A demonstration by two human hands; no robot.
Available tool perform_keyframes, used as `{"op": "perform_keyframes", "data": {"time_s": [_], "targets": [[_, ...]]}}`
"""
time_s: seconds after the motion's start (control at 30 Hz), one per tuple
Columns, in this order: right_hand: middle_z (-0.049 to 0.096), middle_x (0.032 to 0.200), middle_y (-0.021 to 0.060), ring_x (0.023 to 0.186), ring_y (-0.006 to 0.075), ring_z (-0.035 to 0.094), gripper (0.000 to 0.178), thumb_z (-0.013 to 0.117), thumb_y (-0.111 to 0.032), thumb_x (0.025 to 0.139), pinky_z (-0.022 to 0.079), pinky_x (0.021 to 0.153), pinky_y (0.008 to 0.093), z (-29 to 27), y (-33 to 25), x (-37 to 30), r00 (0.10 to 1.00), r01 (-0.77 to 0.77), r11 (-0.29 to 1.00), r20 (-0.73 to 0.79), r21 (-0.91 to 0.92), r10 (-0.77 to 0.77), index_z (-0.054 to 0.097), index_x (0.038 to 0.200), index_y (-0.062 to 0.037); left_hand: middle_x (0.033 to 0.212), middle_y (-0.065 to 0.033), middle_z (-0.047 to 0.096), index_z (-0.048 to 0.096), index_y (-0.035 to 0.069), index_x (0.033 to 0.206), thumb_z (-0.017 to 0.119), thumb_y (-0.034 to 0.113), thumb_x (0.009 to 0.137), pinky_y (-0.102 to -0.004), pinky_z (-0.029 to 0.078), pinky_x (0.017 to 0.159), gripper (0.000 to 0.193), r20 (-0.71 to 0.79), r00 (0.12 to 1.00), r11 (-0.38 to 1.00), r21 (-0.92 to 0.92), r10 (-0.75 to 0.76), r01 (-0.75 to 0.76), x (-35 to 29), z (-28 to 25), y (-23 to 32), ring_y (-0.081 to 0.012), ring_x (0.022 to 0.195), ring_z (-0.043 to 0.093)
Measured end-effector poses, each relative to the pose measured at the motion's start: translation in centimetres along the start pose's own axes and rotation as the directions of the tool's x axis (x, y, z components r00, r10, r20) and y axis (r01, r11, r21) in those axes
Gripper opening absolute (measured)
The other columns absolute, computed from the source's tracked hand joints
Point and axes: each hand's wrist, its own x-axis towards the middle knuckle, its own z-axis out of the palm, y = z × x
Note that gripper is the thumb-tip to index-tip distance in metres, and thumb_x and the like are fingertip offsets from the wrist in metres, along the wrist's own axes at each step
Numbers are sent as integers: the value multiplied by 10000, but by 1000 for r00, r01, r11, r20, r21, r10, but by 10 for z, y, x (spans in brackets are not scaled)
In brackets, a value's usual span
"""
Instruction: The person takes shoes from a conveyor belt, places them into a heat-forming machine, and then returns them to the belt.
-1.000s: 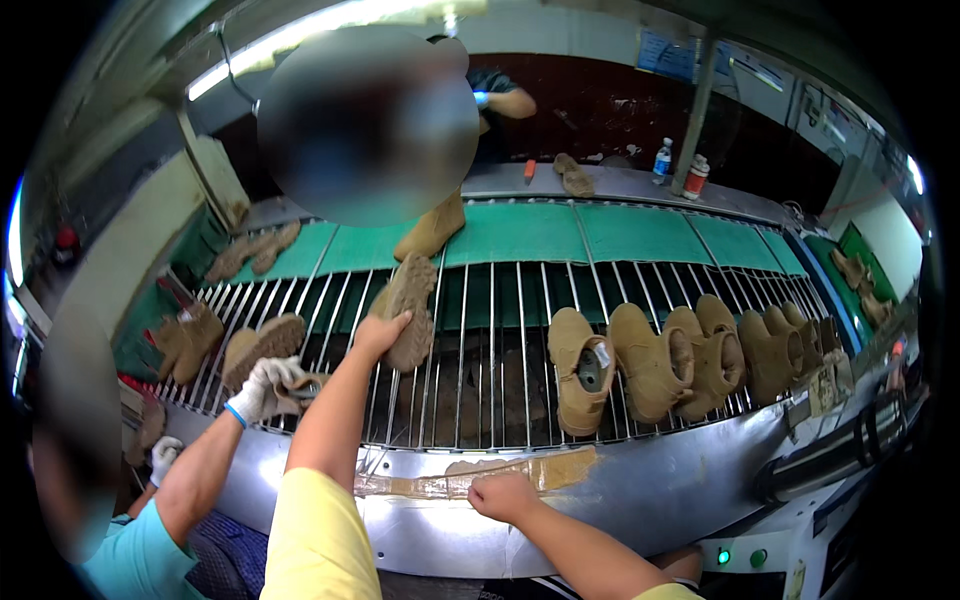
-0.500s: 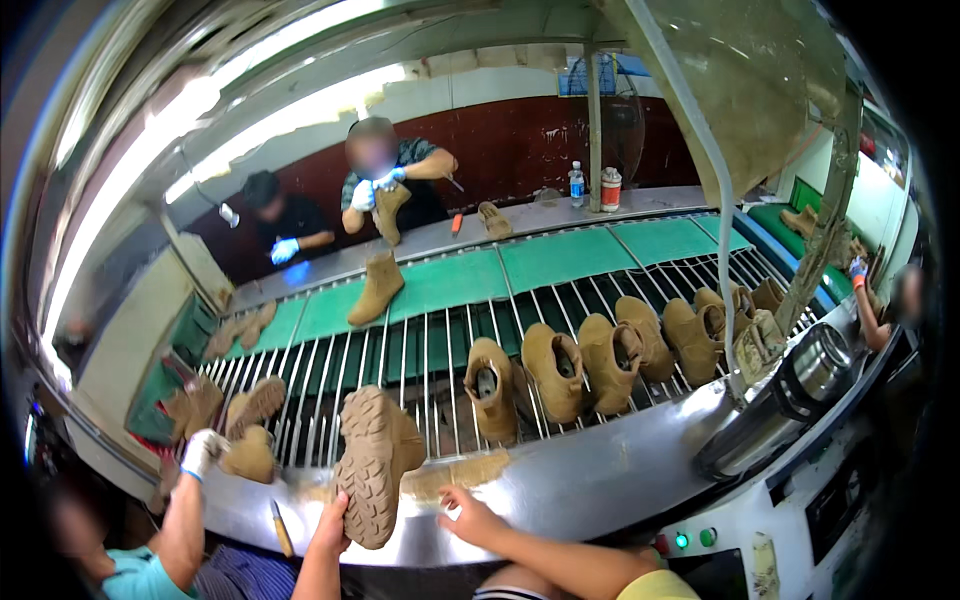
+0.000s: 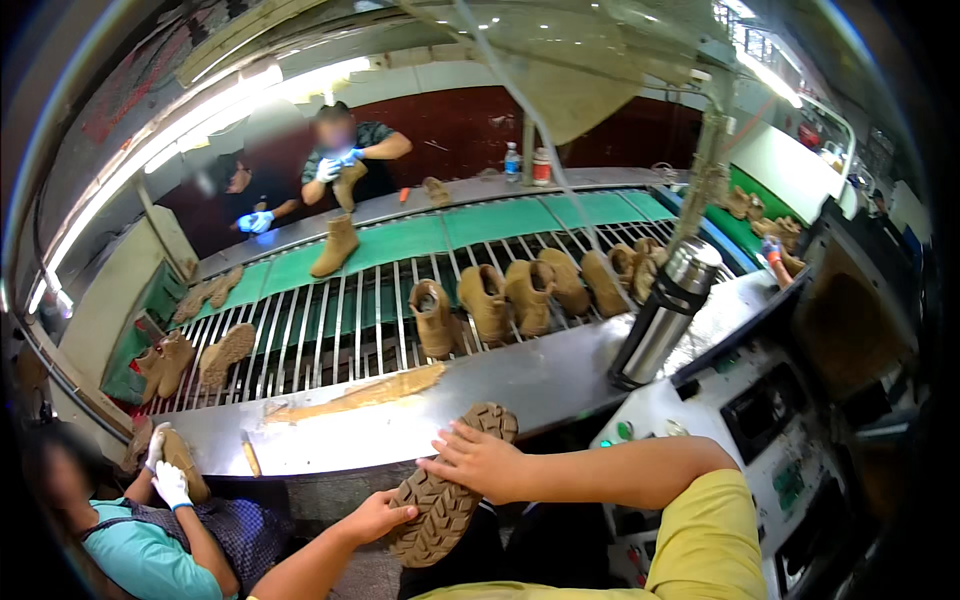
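Observation:
A tan boot [image 3: 440,515] with a brown lugged sole is held sole up and slanted, in front of the metal table's near edge. My left hand [image 3: 375,518] grips its left edge, thumb on the tread. Across the middle of the sole lie the fingers of my right hand [image 3: 480,465], its palm at the right edge; that thumb is hidden. The boot's upper is mostly hidden beneath the sole. Beyond the table edge, several tan boots [image 3: 485,303] stand in a row on the bar rack [image 3: 385,330].
A steel flask [image 3: 665,315] stands right on the metal ledge [image 3: 510,385]. A wooden-handled tool [image 3: 250,455] lies left. One gloved co-worker [image 3: 150,540] holds a boot at lower left; two others work across the green belt [image 3: 400,238]. A control panel [image 3: 720,430] borders my right arm.
The boot has come down toward me, off the table, and tilted to the right. My right hand has moved onto its sole. The view has shifted; the co-worker at left now holds a boot.

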Motion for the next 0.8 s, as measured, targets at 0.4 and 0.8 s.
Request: {"op": "perform_keyframes", "data": {"time_s": [0.4,0.8], "targets": [[550,964,154,886,349,561,1151,788,-275,534,442,765,440,-29,-112,-136,877,-363,665,-2,653,481,143,1475,-121,1198,-159,568,457,-42,1299,515,522,897,-354,394,984,695,628,778,990,-106,-8,96,-1,38,33,-230,1110,525],[170,1513,108,1377,217,190,1139,745,-103,686,176,1108,356,-15,-212,-294,-98,222,10,12,975,995,-60,1492,-119,997,-80,647,567,-22,1129,480,170,974,-308,513,827,261,798,592,943,103,111,-316,89,224,38,-177,904,630]]}}
